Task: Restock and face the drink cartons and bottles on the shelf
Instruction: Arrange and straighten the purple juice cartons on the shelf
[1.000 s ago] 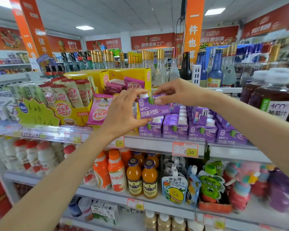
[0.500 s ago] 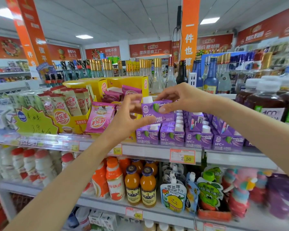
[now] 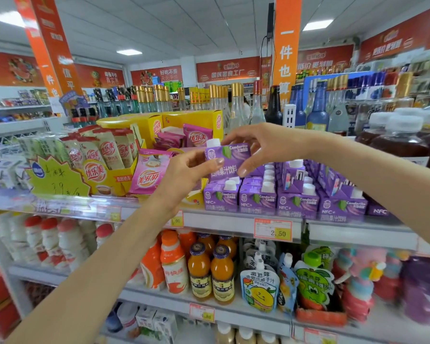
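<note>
Both hands hold one purple carton [image 3: 227, 161] above the front row of matching cartons [image 3: 283, 199] on the top shelf [image 3: 233, 219]; half a second ago it sat a little lower and flatter, and now its white cap points up with the printed face turned toward the camera. Left hand [image 3: 184, 175] reaches up from below, wrist bent back, thumb pressed on the carton's left face and fingers curled behind it. Right hand [image 3: 256, 142] comes in from the right with the palm down, thumb at the lower right corner and fingertips pinching the top edge. To the left, a yellow display box [image 3: 114, 180] holds upright sachets, with pink packets [image 3: 148, 178] leaning against it. On the shelf below stand white bottles [image 3: 50, 239], orange juice bottles [image 3: 210, 274] and spouted pouches [image 3: 260, 289].
</note>
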Tool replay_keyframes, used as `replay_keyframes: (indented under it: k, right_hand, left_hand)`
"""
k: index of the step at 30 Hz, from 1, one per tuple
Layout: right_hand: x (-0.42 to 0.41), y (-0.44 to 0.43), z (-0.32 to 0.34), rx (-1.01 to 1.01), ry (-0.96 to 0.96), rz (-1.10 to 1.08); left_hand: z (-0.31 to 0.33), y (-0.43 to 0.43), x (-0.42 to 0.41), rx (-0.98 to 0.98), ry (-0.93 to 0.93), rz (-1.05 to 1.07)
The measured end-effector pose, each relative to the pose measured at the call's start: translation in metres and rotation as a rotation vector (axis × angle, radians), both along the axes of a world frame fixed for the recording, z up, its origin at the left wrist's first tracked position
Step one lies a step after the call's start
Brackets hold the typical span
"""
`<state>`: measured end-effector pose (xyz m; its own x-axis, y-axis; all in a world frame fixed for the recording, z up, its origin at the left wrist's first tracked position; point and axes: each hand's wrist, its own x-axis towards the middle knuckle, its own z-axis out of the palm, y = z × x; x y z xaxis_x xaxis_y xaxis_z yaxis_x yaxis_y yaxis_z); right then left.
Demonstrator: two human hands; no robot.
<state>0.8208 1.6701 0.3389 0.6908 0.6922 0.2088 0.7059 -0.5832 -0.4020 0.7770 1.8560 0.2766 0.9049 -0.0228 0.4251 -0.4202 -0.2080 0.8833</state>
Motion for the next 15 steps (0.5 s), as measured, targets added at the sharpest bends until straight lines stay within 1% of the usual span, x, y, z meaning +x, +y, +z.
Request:
replay_keyframes:
  k: [3,6,11,15]
  right_hand:
    - [0.000,0.000,0.000,0.018,0.027,-0.002]
    - [-0.003,0.001,0.001,-0.030,0.017,-0.018]
    - [-0.007,0.002,0.001,-0.056,-0.087,-0.043]
    - [-0.011,0.002,0.001,-0.050,-0.109,-0.046]
  left_hand:
    - [0.000,0.002,0.001,-0.040,0.124,0.013]
    - [0.003,0.001,0.000,-0.108,0.205,0.004]
    - [0.008,0.001,-0.003,-0.117,0.261,0.038]
    - [0.012,-0.001,-0.004,-0.122,0.274,0.061]
